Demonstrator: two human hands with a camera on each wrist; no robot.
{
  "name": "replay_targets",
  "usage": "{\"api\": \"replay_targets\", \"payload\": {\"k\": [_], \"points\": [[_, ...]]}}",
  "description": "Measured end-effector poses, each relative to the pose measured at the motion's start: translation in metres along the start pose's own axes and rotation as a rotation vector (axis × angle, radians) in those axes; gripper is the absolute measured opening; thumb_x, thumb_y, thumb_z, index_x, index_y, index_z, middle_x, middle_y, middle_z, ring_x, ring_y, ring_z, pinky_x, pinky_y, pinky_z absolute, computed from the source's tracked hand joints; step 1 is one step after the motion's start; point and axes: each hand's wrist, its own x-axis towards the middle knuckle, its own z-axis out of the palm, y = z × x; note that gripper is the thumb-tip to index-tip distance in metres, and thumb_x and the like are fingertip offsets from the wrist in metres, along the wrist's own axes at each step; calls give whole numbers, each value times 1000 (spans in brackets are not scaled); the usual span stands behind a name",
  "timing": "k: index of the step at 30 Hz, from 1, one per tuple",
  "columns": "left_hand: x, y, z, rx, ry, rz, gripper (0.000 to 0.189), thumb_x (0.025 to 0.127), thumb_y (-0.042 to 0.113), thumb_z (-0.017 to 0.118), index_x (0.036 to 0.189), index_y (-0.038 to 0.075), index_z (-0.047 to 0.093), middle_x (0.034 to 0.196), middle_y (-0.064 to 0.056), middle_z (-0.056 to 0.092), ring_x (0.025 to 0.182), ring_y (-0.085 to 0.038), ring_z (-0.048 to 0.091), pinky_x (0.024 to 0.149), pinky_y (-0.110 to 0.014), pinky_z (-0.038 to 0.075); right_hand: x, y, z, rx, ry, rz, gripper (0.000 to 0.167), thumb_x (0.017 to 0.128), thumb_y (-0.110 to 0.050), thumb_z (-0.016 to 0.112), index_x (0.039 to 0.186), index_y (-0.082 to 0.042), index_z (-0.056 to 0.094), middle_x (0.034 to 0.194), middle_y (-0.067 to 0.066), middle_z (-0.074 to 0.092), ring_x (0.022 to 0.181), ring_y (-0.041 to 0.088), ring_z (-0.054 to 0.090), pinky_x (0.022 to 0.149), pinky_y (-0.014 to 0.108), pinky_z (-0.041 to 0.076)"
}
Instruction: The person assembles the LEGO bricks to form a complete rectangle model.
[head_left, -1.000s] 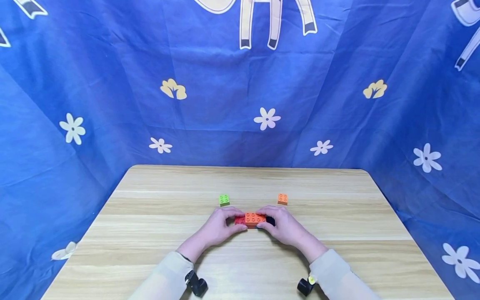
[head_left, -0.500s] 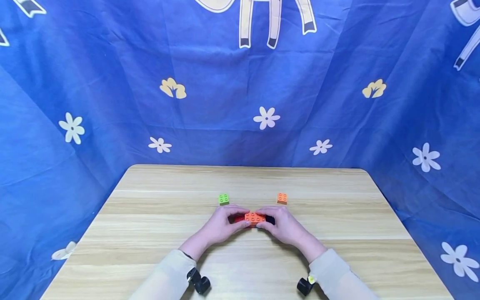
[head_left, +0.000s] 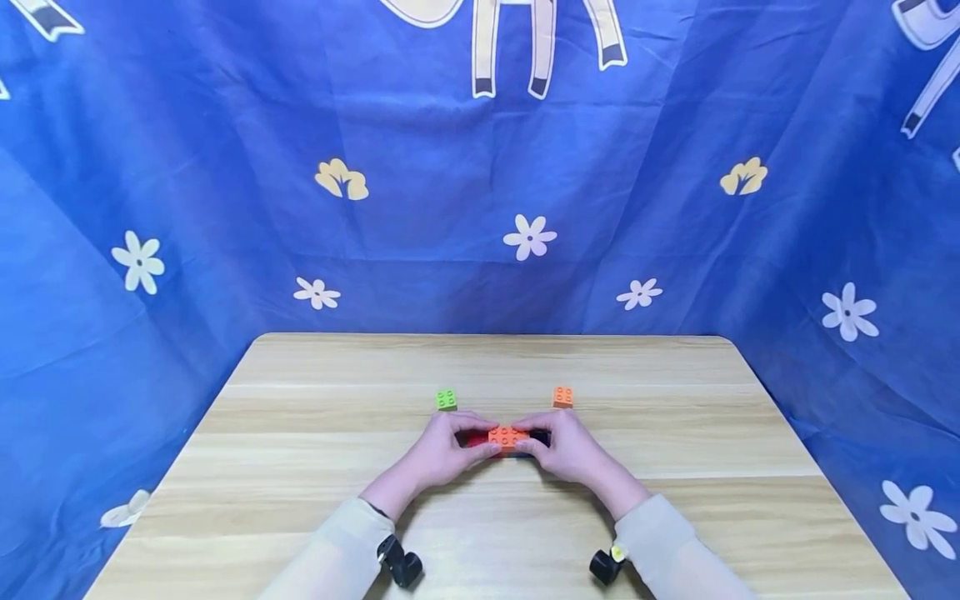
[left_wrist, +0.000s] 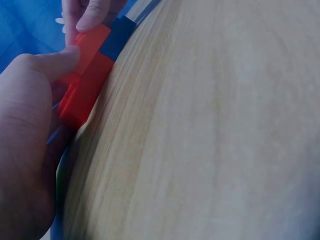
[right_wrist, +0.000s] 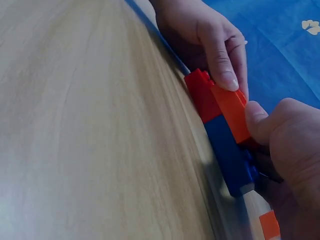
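Note:
A long orange toy building brick (head_left: 508,437) lies across the tops of a red brick (right_wrist: 201,97) and a dark blue brick (right_wrist: 227,155), which stand end to end on the table. My left hand (head_left: 441,450) pinches the orange brick's left end between thumb and fingers, above the red brick. From the other side my right hand (head_left: 568,450) pinches its right end, above the blue brick. The left wrist view shows both thumbs against the orange brick's near side. Fingers on the far side are partly hidden.
Behind the hands lie a small green brick (head_left: 446,400) at the left and a small orange brick (head_left: 562,397) at the right. The wooden table (head_left: 495,533) is bordered by a blue patterned cloth (head_left: 420,250) at the back and sides.
My left thumb and fingers have slid right from the red brick onto the orange brick's end. The right hand keeps its hold in nearly the same place.

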Motion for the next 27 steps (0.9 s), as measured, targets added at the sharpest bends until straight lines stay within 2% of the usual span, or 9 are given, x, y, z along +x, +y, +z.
{"api": "replay_targets", "payload": {"k": [6, 13, 22, 27], "points": [[-3, -1, 0, -43, 13, -33, 32, 87, 28, 90, 116, 17, 82, 111, 7, 76, 107, -15, 68, 99, -38, 53, 4, -4, 6, -22, -6, 27, 22, 96, -15, 81, 117, -8, 81, 113, 3, 79, 112, 22, 71, 102, 43, 55], [0, -3, -1, -30, 11, -38, 30, 87, 28, 90, 115, 18, 82, 106, 8, 77, 100, -13, 69, 89, -33, 56, 8, -10, 1, -19, -41, 33, 22, 96, -14, 80, 116, -5, 80, 112, 4, 79, 112, 24, 72, 101, 45, 56], [6, -1, -3, -57, -14, -10, 26, 89, 27, 89, 113, 18, 82, 106, 10, 76, 102, -12, 69, 91, -34, 56, 7, -8, -8, -75, -81, -30, 28, 100, -20, 77, 124, -7, 77, 120, 6, 77, 117, 22, 70, 105, 42, 53], [7, -2, -2, -57, -21, -17, 26, 89, 26, 89, 113, 18, 81, 107, 10, 76, 104, -13, 69, 93, -34, 55, 8, -8, -15, -53, -115, -47, 32, 101, -25, 75, 127, -7, 76, 124, 5, 76, 118, 22, 69, 106, 43, 52]]}}
